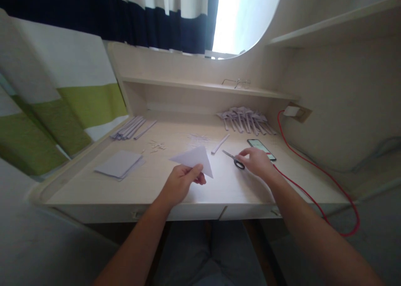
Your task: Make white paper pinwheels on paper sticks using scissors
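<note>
My left hand [183, 181] pinches a white paper folded into a triangle [194, 158] and holds it just above the desk [219, 190]. My right hand [257, 161] lies on the desk at the black handles of a small pair of scissors [233, 158], whose blades point away to the left; the fingers touch the handles but are not clearly closed around them.
A stack of paper sheets [119, 164] lies at the left. Rolled paper sticks [133, 128] sit at the back left, folded paper pieces [246, 118] at the back right. A phone [261, 149] with a red cable [313, 169] lies right of my hand. Glasses [236, 83] rest on the shelf.
</note>
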`<state>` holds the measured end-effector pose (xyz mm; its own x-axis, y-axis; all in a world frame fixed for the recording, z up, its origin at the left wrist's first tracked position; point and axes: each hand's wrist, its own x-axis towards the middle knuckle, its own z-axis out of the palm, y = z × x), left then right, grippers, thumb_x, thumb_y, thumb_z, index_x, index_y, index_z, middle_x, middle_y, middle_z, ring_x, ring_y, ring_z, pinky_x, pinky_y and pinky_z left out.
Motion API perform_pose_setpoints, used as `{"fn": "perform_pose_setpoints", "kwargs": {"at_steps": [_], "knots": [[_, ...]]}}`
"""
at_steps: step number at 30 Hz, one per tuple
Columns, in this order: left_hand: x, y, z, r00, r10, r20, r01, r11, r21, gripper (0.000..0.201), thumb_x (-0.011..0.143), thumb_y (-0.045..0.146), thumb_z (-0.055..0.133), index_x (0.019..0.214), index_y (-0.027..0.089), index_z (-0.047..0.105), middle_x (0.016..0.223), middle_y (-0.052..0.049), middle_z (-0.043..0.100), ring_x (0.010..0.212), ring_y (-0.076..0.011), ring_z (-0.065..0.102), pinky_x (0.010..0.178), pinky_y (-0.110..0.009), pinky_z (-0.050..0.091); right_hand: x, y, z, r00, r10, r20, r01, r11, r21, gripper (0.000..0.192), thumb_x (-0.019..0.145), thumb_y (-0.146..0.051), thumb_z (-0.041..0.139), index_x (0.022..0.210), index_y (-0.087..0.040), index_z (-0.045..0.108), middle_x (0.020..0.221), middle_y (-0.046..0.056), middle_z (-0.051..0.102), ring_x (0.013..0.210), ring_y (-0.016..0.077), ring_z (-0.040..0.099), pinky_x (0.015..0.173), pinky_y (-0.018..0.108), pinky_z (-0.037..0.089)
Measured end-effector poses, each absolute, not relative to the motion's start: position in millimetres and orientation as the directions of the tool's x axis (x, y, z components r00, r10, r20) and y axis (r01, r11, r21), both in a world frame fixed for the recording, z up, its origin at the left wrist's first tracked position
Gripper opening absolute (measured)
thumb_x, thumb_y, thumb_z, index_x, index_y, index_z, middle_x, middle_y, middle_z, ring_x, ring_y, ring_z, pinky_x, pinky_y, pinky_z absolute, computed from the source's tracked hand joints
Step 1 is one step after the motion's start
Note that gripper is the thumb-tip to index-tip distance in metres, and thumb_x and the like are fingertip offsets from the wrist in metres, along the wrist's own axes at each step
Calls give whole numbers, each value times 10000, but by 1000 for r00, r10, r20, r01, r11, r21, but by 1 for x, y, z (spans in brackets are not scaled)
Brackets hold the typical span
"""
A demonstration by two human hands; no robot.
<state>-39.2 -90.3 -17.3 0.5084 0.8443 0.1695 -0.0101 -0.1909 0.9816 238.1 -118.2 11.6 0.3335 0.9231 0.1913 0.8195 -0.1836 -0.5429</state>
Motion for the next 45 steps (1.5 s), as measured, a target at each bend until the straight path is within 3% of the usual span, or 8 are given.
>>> {"fn": "perform_pose_setpoints", "kwargs": {"at_steps": [4,7,17,26,31,36,40,45], "knots": [[-35,-106,-12,596,786,164,13,-214,977,461,941,477,590,650,166,766,685,-60,751,708,-191,665,776,-315,511,189,-137,35,33,983,180,580,128,-804,373,941,-530,574,1025,-202,731,865,34,729,694,157,642,627,271,474],[-35,-116,-8,635,755,161,13,-218,976,462,947,471,579,641,170,752,706,-60,753,736,-198,669,776,-314,509,162,-149,40,-102,964,245,287,264,-921,307,871,-469,704,820,-167,686,705,0,634,645,138,577,624,272,456],[-46,-116,-9,335,910,244,-171,-196,966,405,938,401,616,602,176,634,611,2,582,640,-136,544,636,-248,480,170,-157,30,-42,987,152,209,157,-965,314,826,-427,763,714,-156,652,647,-15,594,619,120,533,606,265,420],[-30,-115,-21,266,947,179,-229,-118,966,358,884,457,681,705,148,715,701,-40,694,662,-160,638,647,-291,584,165,-162,6,-100,995,-25,36,-22,-999,344,786,-458,799,916,-146,736,800,46,741,652,143,654,648,280,516],[-32,-114,-27,257,954,154,-247,-90,965,283,808,395,780,944,155,713,700,-15,728,644,-161,673,636,-291,599,161,-165,-4,-42,999,19,74,22,-997,327,805,-447,783,860,-130,726,754,44,729,626,139,650,666,291,532],[-34,-113,-28,170,958,230,-179,-200,963,253,825,351,761,976,164,682,719,-13,741,692,-171,697,661,-285,584,165,-163,-11,71,984,161,187,145,-972,478,803,-339,787,1224,-196,612,884,39,742,746,182,690,686,314,539],[-32,-119,-34,117,941,316,28,-321,947,172,879,329,707,985,194,694,847,-25,768,831,-186,730,757,-284,575,165,-168,-13,153,865,478,524,339,-781,510,825,-231,763,1301,-279,586,1227,68,688,1077,234,661,893,401,536],[-32,-130,-49,115,914,388,271,-405,873,135,925,315,630,1014,234,691,974,-32,775,946,-221,746,748,-291,576,155,-174,-19,65,732,679,728,430,-533,240,866,-150,689,1080,-255,667,1080,72,705,1086,270,635,988,465,503]]}}
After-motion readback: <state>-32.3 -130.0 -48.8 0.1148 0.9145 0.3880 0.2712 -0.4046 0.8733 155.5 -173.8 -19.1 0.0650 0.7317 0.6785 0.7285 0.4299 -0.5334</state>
